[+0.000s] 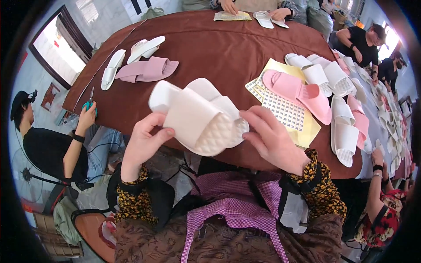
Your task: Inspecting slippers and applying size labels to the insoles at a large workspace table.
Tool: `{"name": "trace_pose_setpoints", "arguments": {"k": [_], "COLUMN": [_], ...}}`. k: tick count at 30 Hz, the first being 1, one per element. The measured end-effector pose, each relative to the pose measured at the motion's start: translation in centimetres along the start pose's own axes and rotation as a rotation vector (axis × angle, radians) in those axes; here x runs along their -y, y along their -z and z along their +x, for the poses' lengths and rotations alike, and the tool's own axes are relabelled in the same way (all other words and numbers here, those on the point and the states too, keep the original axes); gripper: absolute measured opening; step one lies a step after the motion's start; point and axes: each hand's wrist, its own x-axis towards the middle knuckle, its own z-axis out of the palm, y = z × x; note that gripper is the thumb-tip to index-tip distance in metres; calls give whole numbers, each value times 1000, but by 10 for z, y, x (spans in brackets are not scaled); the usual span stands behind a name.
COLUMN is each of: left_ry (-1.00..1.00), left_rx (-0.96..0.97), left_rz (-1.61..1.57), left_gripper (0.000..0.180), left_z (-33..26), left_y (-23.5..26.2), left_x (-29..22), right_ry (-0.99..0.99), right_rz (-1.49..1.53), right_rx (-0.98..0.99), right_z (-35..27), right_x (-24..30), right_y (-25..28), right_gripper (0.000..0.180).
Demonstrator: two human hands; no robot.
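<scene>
Above the near edge of the brown-covered table, my two hands hold a pair of white slippers with quilted insoles and broad straps. My left hand is closed on the side of the front slipper, thumb against its strap. Partly hidden behind it is the rear slipper, overlapping at a slant. My right hand pinches an end of this rear slipper between thumb and fingers. To the right of that hand, a pink slipper rests on sheets of small printed stickers and yellow backing paper.
More white slippers and pink ones crowd the table's right side. Mauve slippers and white slippers lie at the far left. A person at left holds teal-handled scissors, blades up. Across the table, another person's hands are near stickers.
</scene>
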Motion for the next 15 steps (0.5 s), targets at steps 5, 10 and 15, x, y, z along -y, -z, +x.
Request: {"name": "trace_pose_setpoints", "arguments": {"k": [5,10,15], "left_ry": [95,107,149], "left_rx": [-51,6,74], "left_rz": [184,201,197], "left_gripper": [18,17,14], "left_z": [-6,-1,4], "left_y": [21,26,37], "left_x": [18,37,27], "right_ry": [18,25,-27], "right_rz": [-98,-208,-269], "right_rx": [372,408,407], "right_z": [-5,-7,-8], "right_x": [4,-6,-8], "right_y": [-14,-26,-21], "right_gripper": [44,42,38]}}
